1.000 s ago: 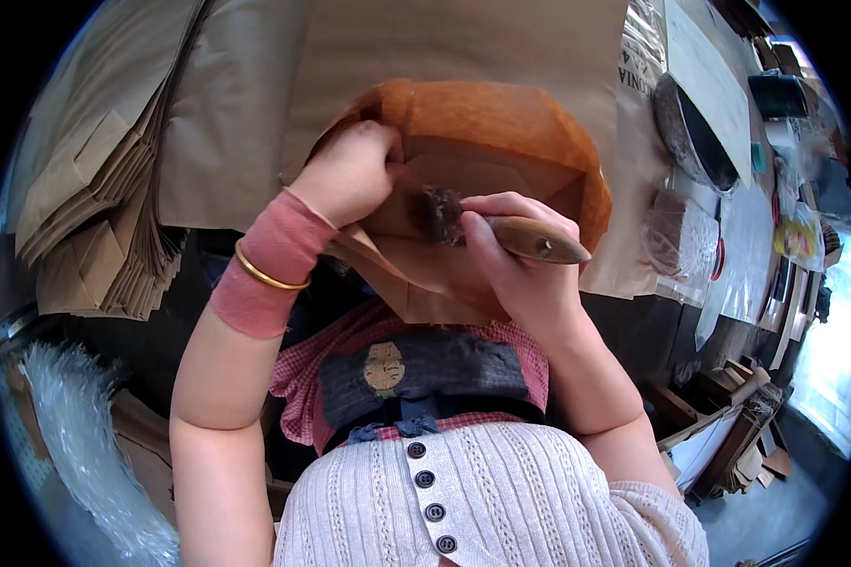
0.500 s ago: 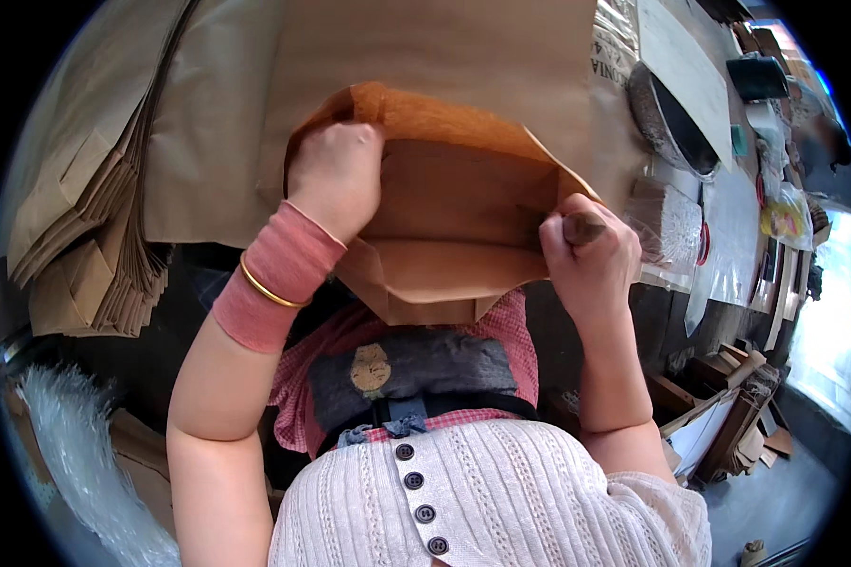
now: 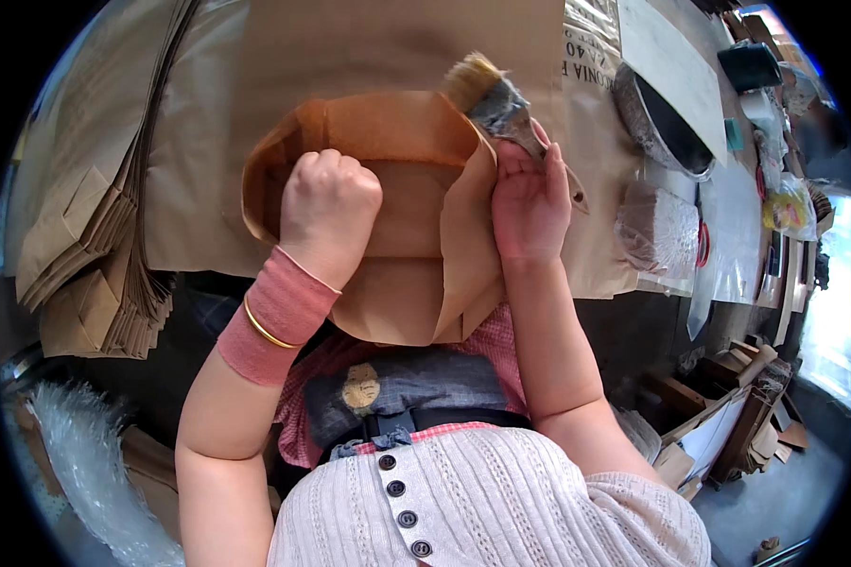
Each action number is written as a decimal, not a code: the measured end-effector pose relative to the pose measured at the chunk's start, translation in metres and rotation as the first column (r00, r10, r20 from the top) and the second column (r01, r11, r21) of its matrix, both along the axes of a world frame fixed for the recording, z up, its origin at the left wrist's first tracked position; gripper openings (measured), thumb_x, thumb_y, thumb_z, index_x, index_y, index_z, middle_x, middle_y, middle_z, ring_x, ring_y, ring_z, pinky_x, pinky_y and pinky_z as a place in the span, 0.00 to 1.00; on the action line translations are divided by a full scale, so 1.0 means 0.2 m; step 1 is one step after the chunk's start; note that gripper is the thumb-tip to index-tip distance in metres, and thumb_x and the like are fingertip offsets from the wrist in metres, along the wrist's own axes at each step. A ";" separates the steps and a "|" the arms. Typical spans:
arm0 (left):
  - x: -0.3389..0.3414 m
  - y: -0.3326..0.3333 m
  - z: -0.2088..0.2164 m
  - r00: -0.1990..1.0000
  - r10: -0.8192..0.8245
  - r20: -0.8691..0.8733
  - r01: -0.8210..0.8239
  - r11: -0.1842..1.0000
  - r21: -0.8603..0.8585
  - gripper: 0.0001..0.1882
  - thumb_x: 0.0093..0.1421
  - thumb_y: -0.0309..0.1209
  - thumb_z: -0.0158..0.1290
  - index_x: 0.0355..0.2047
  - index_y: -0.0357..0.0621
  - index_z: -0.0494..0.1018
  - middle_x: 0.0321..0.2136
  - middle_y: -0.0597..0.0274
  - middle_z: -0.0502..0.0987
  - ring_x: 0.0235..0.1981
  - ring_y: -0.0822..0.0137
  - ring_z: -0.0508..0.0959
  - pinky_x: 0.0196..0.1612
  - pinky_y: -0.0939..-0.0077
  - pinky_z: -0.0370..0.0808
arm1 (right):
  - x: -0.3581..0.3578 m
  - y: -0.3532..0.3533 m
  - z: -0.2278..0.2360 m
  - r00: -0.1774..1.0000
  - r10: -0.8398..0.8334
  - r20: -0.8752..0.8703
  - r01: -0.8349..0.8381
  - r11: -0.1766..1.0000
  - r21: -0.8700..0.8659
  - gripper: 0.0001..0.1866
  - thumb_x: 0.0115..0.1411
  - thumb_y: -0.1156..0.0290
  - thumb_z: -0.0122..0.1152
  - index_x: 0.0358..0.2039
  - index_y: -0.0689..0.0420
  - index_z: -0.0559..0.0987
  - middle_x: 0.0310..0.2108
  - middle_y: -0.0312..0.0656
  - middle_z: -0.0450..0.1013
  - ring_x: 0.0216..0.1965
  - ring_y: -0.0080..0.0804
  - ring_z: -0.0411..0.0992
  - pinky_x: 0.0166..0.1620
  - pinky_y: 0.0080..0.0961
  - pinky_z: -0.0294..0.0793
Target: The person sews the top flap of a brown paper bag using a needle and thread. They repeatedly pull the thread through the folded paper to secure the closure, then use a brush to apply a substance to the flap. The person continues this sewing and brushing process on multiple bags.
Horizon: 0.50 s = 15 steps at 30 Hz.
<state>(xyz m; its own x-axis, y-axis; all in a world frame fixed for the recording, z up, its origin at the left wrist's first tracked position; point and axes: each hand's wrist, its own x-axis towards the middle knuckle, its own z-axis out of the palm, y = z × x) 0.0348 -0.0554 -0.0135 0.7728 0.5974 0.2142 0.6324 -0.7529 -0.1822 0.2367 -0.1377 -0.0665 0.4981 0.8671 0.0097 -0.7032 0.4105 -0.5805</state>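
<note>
A brown paper bag (image 3: 388, 293) gapes open before me, its orange-brown inner wall (image 3: 397, 128) showing at the far side. Inside its mouth my left hand (image 3: 329, 203) is closed in a fist, knuckles up; what its fingers hold, if anything, is hidden. My right hand (image 3: 531, 203) stands at the bag's right side, palm turned inward and against or close to the paper. It grips a flat paintbrush (image 3: 511, 115) between thumb and fingers. The brush's bristles, pale and stained, point up and left above the bag's right rim; the handle end sticks out past my thumb.
Stacked folded paper bags (image 3: 90, 255) hang over the table's left edge. Brown paper (image 3: 397, 47) covers the table. At the right are a crusted dark basin (image 3: 667, 123), a plastic-wrapped block (image 3: 657, 227) and clear sheeting (image 3: 728, 241). Wood scraps (image 3: 728, 406) lie below right.
My right hand has moved left and turned palm inward, swinging the brush into view over the rim. The bag's right side has folded inward. My left fist has shifted slightly down, off the far-left rim.
</note>
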 end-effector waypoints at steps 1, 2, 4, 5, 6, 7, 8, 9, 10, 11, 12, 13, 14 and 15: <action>-0.01 0.01 0.01 1.000 0.013 -0.005 -0.013 1.000 0.002 0.03 0.46 0.24 0.55 0.18 0.46 0.77 0.20 0.60 0.77 0.30 0.64 0.78 0.37 0.71 0.76 | 0.00 0.02 0.02 0.999 -0.004 -0.047 0.006 1.000 0.030 0.21 0.72 0.60 0.41 0.53 0.63 0.73 0.41 0.47 0.79 0.47 0.34 0.75 0.60 0.30 0.64; -0.02 0.02 0.02 1.000 0.021 -0.007 -0.021 1.000 -0.019 0.03 0.46 0.24 0.56 0.18 0.46 0.77 0.21 0.60 0.78 0.30 0.64 0.79 0.37 0.71 0.76 | 0.01 0.03 0.02 0.996 -0.010 -0.092 0.014 0.999 0.052 0.22 0.72 0.60 0.41 0.53 0.63 0.73 0.40 0.47 0.79 0.47 0.34 0.75 0.60 0.30 0.64; -0.03 0.06 0.04 0.997 0.032 -0.072 -0.035 0.999 -0.042 0.03 0.46 0.24 0.56 0.19 0.46 0.78 0.21 0.60 0.78 0.30 0.64 0.79 0.37 0.71 0.77 | 0.02 0.04 0.00 0.985 0.017 -0.170 0.000 0.995 0.098 0.22 0.72 0.59 0.41 0.53 0.63 0.74 0.40 0.47 0.80 0.47 0.34 0.75 0.61 0.31 0.64; -0.03 0.08 0.05 0.994 0.041 -0.103 -0.046 0.998 -0.047 0.03 0.46 0.24 0.56 0.19 0.46 0.78 0.21 0.60 0.78 0.30 0.64 0.80 0.37 0.71 0.77 | 0.02 0.06 -0.01 0.979 0.053 -0.199 -0.028 0.991 0.128 0.22 0.72 0.59 0.41 0.52 0.63 0.74 0.40 0.47 0.80 0.47 0.34 0.75 0.61 0.31 0.64; -0.03 0.09 0.05 0.993 0.037 -0.109 -0.044 0.997 -0.062 0.02 0.46 0.24 0.57 0.19 0.46 0.78 0.22 0.59 0.79 0.30 0.63 0.80 0.36 0.71 0.78 | 0.02 0.07 0.00 0.970 0.090 -0.226 -0.055 0.986 0.159 0.22 0.72 0.59 0.41 0.52 0.63 0.74 0.40 0.47 0.80 0.47 0.34 0.75 0.61 0.32 0.64; -0.04 0.10 0.05 0.996 0.035 -0.086 -0.043 0.995 -0.091 0.03 0.46 0.23 0.55 0.19 0.44 0.77 0.22 0.57 0.77 0.30 0.60 0.79 0.36 0.68 0.77 | 0.01 0.07 0.00 0.955 0.100 -0.280 -0.059 0.987 0.152 0.21 0.72 0.59 0.41 0.52 0.63 0.74 0.40 0.47 0.80 0.47 0.34 0.75 0.61 0.33 0.64; -0.04 0.10 0.05 0.997 0.034 -0.064 -0.041 0.992 -0.119 0.03 0.45 0.21 0.53 0.18 0.42 0.75 0.22 0.55 0.76 0.31 0.57 0.78 0.37 0.66 0.77 | -0.03 0.08 0.07 0.937 0.110 -0.332 -0.064 0.987 0.147 0.21 0.72 0.59 0.42 0.52 0.63 0.74 0.40 0.47 0.80 0.47 0.34 0.75 0.62 0.34 0.64; -0.05 0.11 0.04 0.999 0.033 -0.041 -0.039 0.988 -0.148 0.04 0.44 0.19 0.51 0.18 0.40 0.73 0.22 0.53 0.75 0.31 0.54 0.77 0.37 0.63 0.76 | -0.06 0.09 0.11 0.916 0.119 -0.383 -0.069 0.987 0.142 0.21 0.72 0.59 0.42 0.51 0.62 0.74 0.40 0.46 0.80 0.47 0.35 0.75 0.62 0.34 0.64; -0.04 0.11 0.04 0.998 0.036 -0.060 -0.045 0.988 -0.145 0.04 0.45 0.19 0.51 0.18 0.41 0.73 0.22 0.53 0.75 0.31 0.55 0.78 0.37 0.64 0.77 | -0.07 0.11 0.07 0.923 0.129 -0.362 -0.080 0.986 0.147 0.21 0.71 0.59 0.43 0.51 0.62 0.74 0.40 0.46 0.80 0.47 0.35 0.75 0.62 0.36 0.64; -0.03 0.11 0.05 0.997 0.038 -0.072 -0.048 0.989 -0.143 0.04 0.45 0.19 0.51 0.18 0.41 0.74 0.22 0.53 0.75 0.32 0.55 0.78 0.37 0.64 0.77 | -0.07 0.13 0.03 0.932 0.136 -0.336 -0.090 0.985 0.151 0.21 0.71 0.59 0.43 0.51 0.61 0.74 0.40 0.46 0.80 0.47 0.35 0.75 0.63 0.37 0.64; -0.02 0.11 0.05 0.996 0.038 -0.084 -0.050 0.989 -0.142 0.04 0.46 0.20 0.51 0.19 0.42 0.74 0.22 0.54 0.76 0.32 0.55 0.79 0.37 0.64 0.77 | -0.08 0.15 0.00 0.940 0.143 -0.309 -0.099 0.983 0.153 0.21 0.71 0.59 0.43 0.51 0.61 0.74 0.40 0.46 0.80 0.47 0.36 0.76 0.63 0.39 0.63; -0.02 0.11 0.05 0.993 0.027 -0.112 -0.041 0.992 -0.122 0.04 0.46 0.21 0.53 0.19 0.44 0.76 0.21 0.56 0.77 0.31 0.58 0.80 0.35 0.66 0.78 | -0.10 0.13 -0.03 0.916 0.182 -0.357 -0.124 0.976 0.178 0.20 0.71 0.58 0.43 0.51 0.60 0.74 0.40 0.46 0.80 0.47 0.36 0.76 0.63 0.40 0.64; -0.02 0.12 0.04 0.990 0.029 -0.141 -0.043 0.994 -0.097 0.04 0.46 0.23 0.55 0.19 0.46 0.78 0.21 0.58 0.78 0.29 0.60 0.81 0.33 0.68 0.78 | -0.14 0.13 -0.02 0.886 0.233 -0.402 -0.159 0.965 0.210 0.20 0.71 0.58 0.44 0.51 0.60 0.74 0.41 0.46 0.79 0.47 0.36 0.76 0.63 0.40 0.64; -0.03 0.12 0.04 0.985 0.031 -0.169 -0.044 0.996 -0.072 0.04 0.47 0.24 0.57 0.20 0.48 0.80 0.20 0.60 0.79 0.28 0.63 0.82 0.32 0.70 0.79 | -0.17 0.14 -0.02 0.850 0.284 -0.443 -0.191 0.951 0.243 0.20 0.71 0.58 0.44 0.51 0.59 0.74 0.41 0.46 0.79 0.46 0.36 0.76 0.62 0.41 0.65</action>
